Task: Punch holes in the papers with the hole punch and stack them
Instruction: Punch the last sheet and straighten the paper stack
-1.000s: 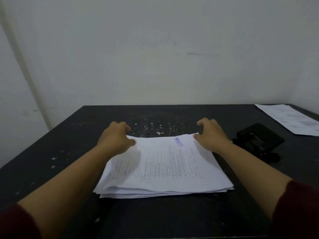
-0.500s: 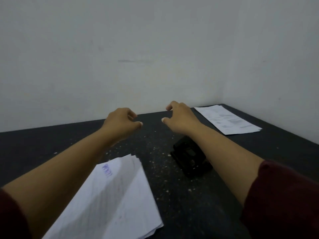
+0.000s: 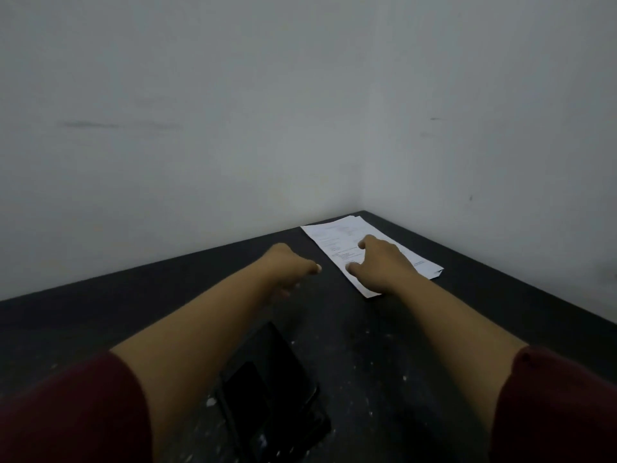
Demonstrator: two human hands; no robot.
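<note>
A dark table meets two pale walls at a corner. White papers lie flat there, long axis running toward that corner. The black hole punch sits nearer, between the forearms. The right hand hovers spread over the papers; the left hand is loosely curled, empty.

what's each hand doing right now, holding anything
Left hand: loosely curled, empty, above the table.
Right hand: open, over the papers in the corner; contact cannot be told.
</note>
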